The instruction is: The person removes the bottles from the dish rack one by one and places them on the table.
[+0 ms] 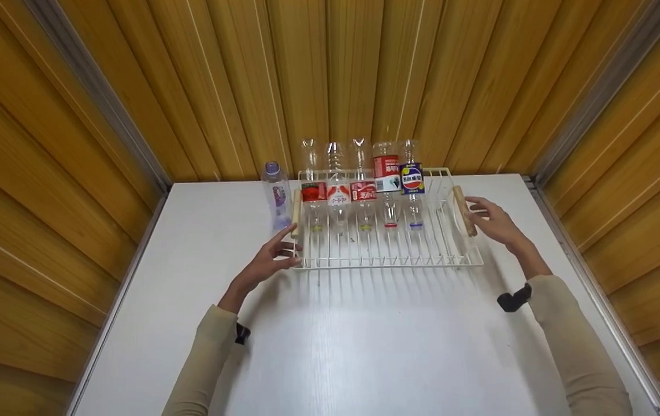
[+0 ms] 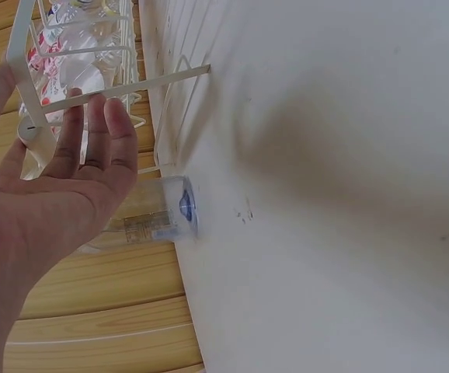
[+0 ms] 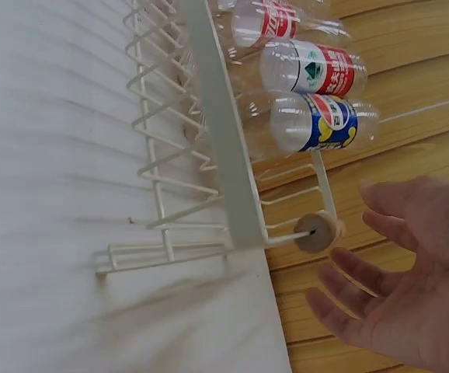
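Observation:
A white wire dish rack [image 1: 388,266] stands at the back of the table, with several clear plastic bottles in it, bases up and necks down. My left hand [image 1: 269,260] is at the rack's left side, fingers spread, near the left wooden handle [image 1: 296,214]. In the left wrist view, its loosely bent fingertips meet the rack's white frame [image 2: 131,88]. My right hand [image 1: 495,222] is beside the right wooden handle [image 1: 464,211]. Seen from the right wrist, its relaxed fingers are apart from that handle's round end [image 3: 315,232].
Left of the rack a purple-tinted bottle [image 1: 277,199] stands upright, close to the left handle. Ribbed wood-coloured panels [image 1: 353,75] rise behind the white table [image 1: 364,341] and on both sides.

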Demonstrator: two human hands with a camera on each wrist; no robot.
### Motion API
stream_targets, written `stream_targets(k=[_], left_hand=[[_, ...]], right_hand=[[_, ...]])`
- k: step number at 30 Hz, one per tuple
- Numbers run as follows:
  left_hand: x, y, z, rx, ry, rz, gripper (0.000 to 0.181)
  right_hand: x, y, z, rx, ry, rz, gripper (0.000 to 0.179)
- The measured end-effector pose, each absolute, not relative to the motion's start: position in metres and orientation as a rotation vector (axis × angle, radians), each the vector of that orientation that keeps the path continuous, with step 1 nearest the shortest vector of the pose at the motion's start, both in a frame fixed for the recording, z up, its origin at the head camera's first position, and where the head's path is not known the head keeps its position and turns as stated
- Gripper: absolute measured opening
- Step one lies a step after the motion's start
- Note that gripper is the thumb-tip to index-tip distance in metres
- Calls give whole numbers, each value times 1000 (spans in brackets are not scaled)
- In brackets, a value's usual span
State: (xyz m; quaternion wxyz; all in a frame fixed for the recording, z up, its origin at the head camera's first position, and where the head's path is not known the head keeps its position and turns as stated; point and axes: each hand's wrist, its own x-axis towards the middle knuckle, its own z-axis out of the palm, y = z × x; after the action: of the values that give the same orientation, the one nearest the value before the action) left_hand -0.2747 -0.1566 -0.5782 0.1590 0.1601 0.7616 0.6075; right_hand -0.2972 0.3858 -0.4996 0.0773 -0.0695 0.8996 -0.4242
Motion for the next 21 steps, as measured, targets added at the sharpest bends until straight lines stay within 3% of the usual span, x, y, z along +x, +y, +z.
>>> stream_targets(k=[9,21], left_hand=[[-272,-155,-577,441,2155,1777,86],[-269,-156,-578,437,2174,1762,85]], right_hand=[[-325,341,-481,-220,2694,-1242,51],[-368,315,-495,-109,2504,-1099,65]])
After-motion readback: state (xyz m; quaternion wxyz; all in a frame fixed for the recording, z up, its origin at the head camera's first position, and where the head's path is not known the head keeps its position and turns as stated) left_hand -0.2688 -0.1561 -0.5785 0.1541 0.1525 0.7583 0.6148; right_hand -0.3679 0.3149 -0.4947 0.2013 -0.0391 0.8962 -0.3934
